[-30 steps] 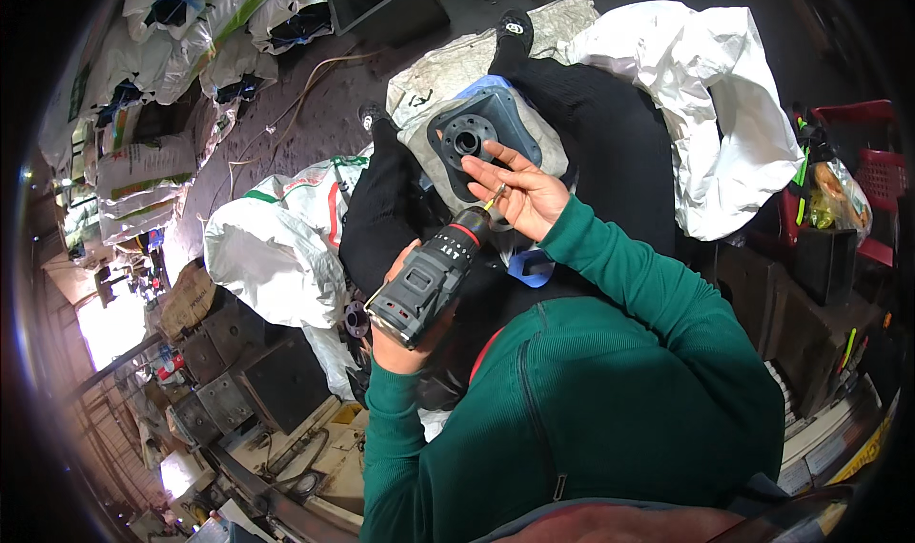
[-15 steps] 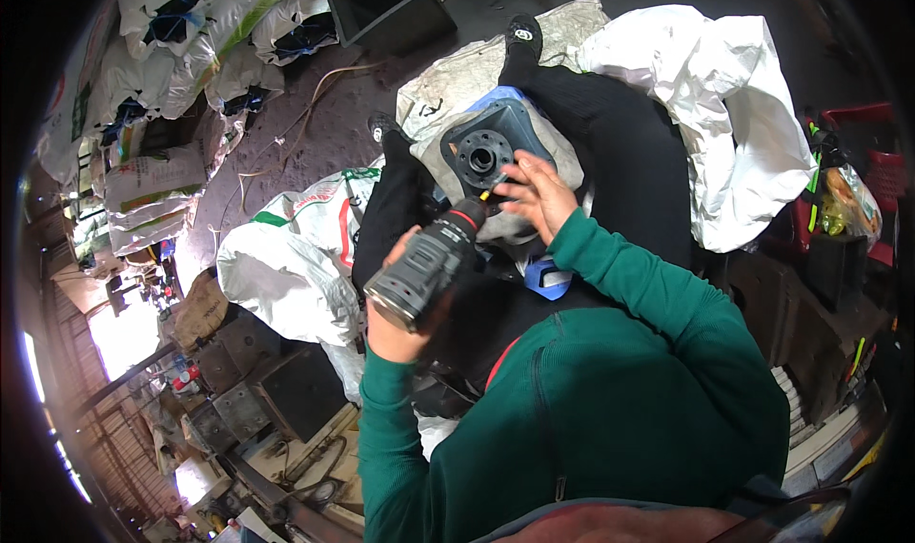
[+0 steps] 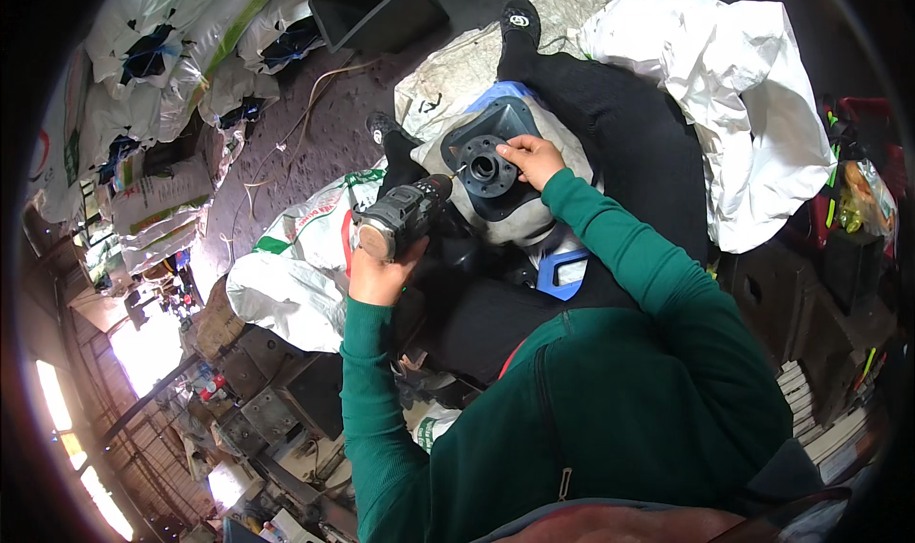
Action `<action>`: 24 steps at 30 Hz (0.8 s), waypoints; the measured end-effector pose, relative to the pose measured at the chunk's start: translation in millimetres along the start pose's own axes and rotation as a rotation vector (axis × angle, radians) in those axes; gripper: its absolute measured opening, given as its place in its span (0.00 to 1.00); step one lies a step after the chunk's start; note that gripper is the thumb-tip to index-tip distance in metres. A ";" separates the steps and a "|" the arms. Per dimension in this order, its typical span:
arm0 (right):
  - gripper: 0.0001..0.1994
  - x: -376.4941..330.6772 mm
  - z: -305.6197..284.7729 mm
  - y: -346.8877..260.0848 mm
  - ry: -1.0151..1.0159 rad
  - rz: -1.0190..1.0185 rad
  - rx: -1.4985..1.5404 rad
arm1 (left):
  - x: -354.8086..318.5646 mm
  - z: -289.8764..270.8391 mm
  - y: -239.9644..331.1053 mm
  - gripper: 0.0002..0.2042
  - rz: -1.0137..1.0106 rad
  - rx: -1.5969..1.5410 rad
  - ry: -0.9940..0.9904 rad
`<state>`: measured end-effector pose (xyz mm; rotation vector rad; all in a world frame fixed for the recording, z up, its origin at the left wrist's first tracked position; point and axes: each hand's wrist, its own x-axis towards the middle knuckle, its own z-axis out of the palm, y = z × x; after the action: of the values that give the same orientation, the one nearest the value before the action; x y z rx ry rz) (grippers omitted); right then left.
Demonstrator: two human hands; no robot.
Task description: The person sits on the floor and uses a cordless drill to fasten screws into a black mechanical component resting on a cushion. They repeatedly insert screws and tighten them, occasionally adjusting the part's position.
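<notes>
My left hand point(image 3: 378, 274) is wrapped around the grip of a dark grey cordless drill point(image 3: 402, 217). Its bit points at the left rim of a round black flange point(image 3: 493, 183) with a central hole and several small holes around it. That flange sits on a dark grey plastic part point(image 3: 510, 119) with a squarish outline, which rests on pale cloth point(image 3: 564, 147) between my legs. The thumb and fingers of my right hand point(image 3: 536, 162) are closed on the flange's right edge. Whether the bit touches the flange, I cannot tell.
White sacks point(image 3: 762, 95) lie over my right side and another sack point(image 3: 286, 290) by my left leg. A black bin point(image 3: 376, 19) stands ahead, near stacked filled bags point(image 3: 157, 143). A blue frame-shaped piece point(image 3: 562, 276) lies close to my lap. Dark metal blocks point(image 3: 267, 414) sit at lower left.
The drill has swung left and its bit now points at the flange's left side. My right hand has gone from spread fingers near the bit to gripping the flange's edge.
</notes>
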<state>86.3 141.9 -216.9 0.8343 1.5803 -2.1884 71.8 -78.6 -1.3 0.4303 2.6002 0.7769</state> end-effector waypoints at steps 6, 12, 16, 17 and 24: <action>0.21 -13.3 1.8 -14.3 -0.005 -0.111 0.128 | 15.1 -12.5 13.4 0.19 -0.253 -0.027 -0.054; 0.20 -19.2 6.9 -20.3 -0.069 -0.160 0.190 | 27.2 -16.9 30.0 0.16 -0.150 -0.084 -0.041; 0.20 -17.5 8.6 -20.3 -0.034 -0.134 0.224 | 36.3 -14.6 27.1 0.16 -0.287 -0.059 -0.113; 0.20 -17.2 8.9 -19.9 -0.025 -0.127 0.209 | 38.1 -15.2 24.8 0.16 -0.283 -0.076 -0.125; 0.19 -16.7 12.2 -16.1 -0.021 -0.119 0.195 | 41.0 -16.7 13.1 0.17 -0.155 -0.042 -0.119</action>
<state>86.9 134.7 -191.8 0.7863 1.4582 -2.4582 30.7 -59.6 7.7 0.2510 2.4681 0.7285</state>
